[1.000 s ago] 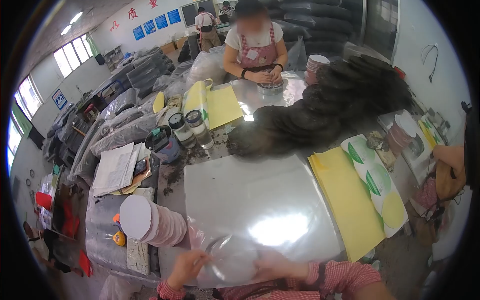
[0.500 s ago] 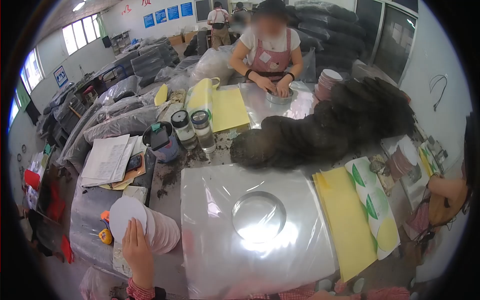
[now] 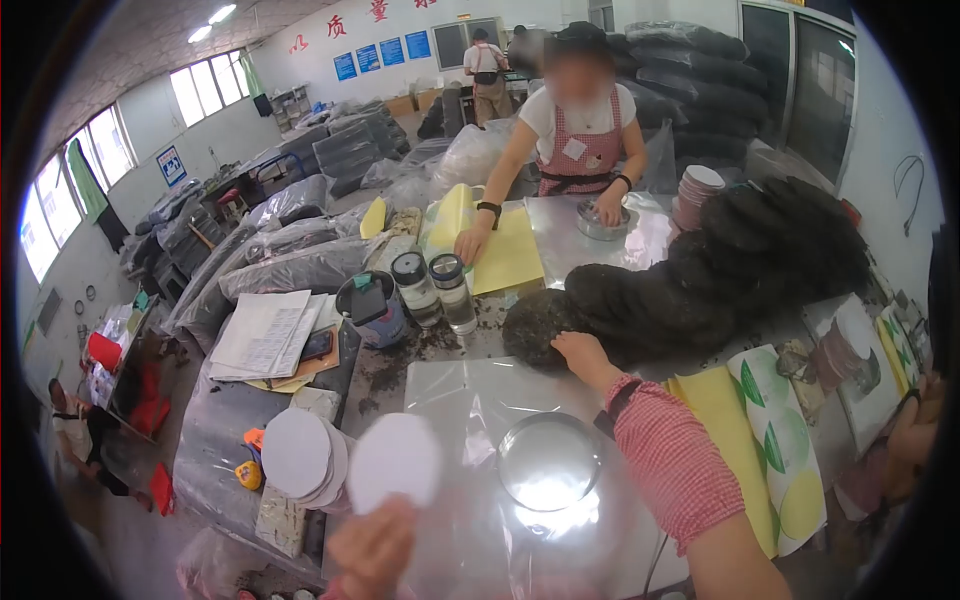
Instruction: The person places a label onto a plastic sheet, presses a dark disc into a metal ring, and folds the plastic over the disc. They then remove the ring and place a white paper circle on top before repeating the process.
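Note:
In my left hand (image 3: 375, 545), blurred by motion, a white paper disc (image 3: 396, 462) is pinched at its lower edge. Left of it stands a stack of similar white paper discs (image 3: 297, 455). My right hand (image 3: 585, 358), in a checked sleeve, reaches forward with curled fingers at the edge of the nearest dark round cake (image 3: 530, 325), which resembles dried seaweed. A long leaning row of these dark cakes (image 3: 730, 260) runs to the back right. Between my arms a metal ring (image 3: 502, 462) lies on a clear plastic sheet (image 3: 450, 530).
Yellow paper (image 3: 700, 400) and printed green-and-white bags (image 3: 775, 440) lie at the right. Two lidded jars (image 3: 455, 300), a bucket (image 3: 375, 320) and papers (image 3: 260, 335) stand beyond at the left. Across the table, a co-worker (image 3: 580, 130) touches another ring (image 3: 603, 225) and yellow sheets.
My left hand has lifted a white disc off the stack and moved right. My right hand has come up to the dark cakes. The co-worker's one hand has moved to the yellow sheets.

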`<state>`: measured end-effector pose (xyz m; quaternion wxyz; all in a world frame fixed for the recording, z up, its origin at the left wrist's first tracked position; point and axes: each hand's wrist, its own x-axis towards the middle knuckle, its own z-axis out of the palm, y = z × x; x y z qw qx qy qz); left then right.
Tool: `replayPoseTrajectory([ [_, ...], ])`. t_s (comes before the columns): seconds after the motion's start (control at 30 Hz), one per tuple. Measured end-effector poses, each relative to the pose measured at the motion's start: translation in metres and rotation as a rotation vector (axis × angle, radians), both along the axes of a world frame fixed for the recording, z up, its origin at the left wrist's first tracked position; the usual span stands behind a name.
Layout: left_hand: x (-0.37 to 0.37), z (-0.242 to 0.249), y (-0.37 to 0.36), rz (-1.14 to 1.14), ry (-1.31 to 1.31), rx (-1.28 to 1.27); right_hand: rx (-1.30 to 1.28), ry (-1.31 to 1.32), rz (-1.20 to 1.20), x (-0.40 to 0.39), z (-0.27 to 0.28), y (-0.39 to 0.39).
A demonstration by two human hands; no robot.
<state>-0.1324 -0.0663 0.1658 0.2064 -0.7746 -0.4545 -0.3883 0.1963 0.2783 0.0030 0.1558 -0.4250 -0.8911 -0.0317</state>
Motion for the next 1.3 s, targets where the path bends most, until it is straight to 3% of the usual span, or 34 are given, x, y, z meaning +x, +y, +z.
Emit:
replayPoseTrajectory([
  [0.07, 0.052, -0.022, 0.022, -0.285, 0.058, -0.171, -0.009, 0.097, 0.005, 0.01, -0.004, -0.003],
  [0.13, 0.095, -0.089, 0.055, -0.405, 0.031, -0.322, 0.021, 0.077, -0.005, 0.006, 0.009, -0.011],
  [0.23, 0.117, -0.164, 0.061, -0.39, 0.09, -0.464, 0.054, -0.144, -0.027, 0.002, 0.004, -0.009],
  [0.3, 0.119, -0.154, 0.063, -0.385, 0.114, -0.497, 0.059, -0.221, -0.018, -0.01, -0.001, -0.014],
  [0.4, 0.113, -0.15, 0.062, -0.383, 0.108, -0.545, 0.265, 0.378, -0.048, -0.018, 0.017, -0.031],
  [0.47, 0.111, -0.147, 0.054, -0.389, 0.059, -0.544, 0.258, 0.469, 0.054, -0.015, 0.064, -0.082],
  [0.53, 0.095, -0.121, 0.039, -0.517, -0.015, -0.587, 0.288, 0.309, 0.235, 0.0, 0.085, -0.166],
  [0.57, 0.086, -0.119, 0.03, -0.524, -0.017, -0.586, 0.254, 0.289, 0.274, 0.009, 0.081, -0.209],
  [0.6, 0.077, -0.122, 0.014, -0.447, -0.188, -0.664, 0.176, 0.228, 0.277, 0.014, 0.088, -0.255],
  [0.63, 0.072, -0.126, 0.006, -0.365, -0.361, -0.738, 0.154, 0.17, 0.277, 0.022, 0.054, -0.287],
  [0.67, 0.071, -0.124, 0.011, -0.37, -0.368, -0.742, 0.131, 0.109, 0.281, 0.03, 0.031, -0.306],
  [0.77, 0.072, -0.108, 0.05, -0.266, -0.133, -0.713, -0.04, 0.126, 0.195, 0.023, 0.05, -0.313],
  [0.83, 0.083, -0.095, 0.081, -0.251, 0.001, -0.717, -0.135, 0.187, 0.104, 0.003, 0.095, -0.301],
  [0.9, 0.1, -0.097, 0.106, -0.248, 0.081, -0.745, -0.348, 0.057, 0.01, -0.015, 0.112, -0.272],
  [0.97, 0.114, -0.118, 0.128, -0.194, 0.329, -0.925, -0.329, -0.08, -0.104, -0.026, 0.049, -0.236],
  [1.0, 0.12, -0.117, 0.133, -0.197, 0.325, -0.926, -0.33, -0.084, -0.105, -0.029, 0.036, -0.226],
  [1.1, 0.125, -0.12, 0.136, -0.15, 0.467, -0.987, -0.269, -0.091, -0.135, -0.038, 0.025, -0.216],
  [1.2, 0.122, -0.161, 0.151, -0.248, 0.489, -0.851, -0.435, -0.111, -0.116, -0.039, 0.014, -0.209],
  [1.27, 0.124, -0.189, 0.158, -0.178, 0.533, -0.723, -0.109, -0.052, -0.084, -0.036, -0.023, -0.204],
  [1.3, 0.131, -0.161, 0.159, -0.181, 0.606, -0.99, -0.138, 0.008, -0.13, -0.039, -0.034, -0.204],
])
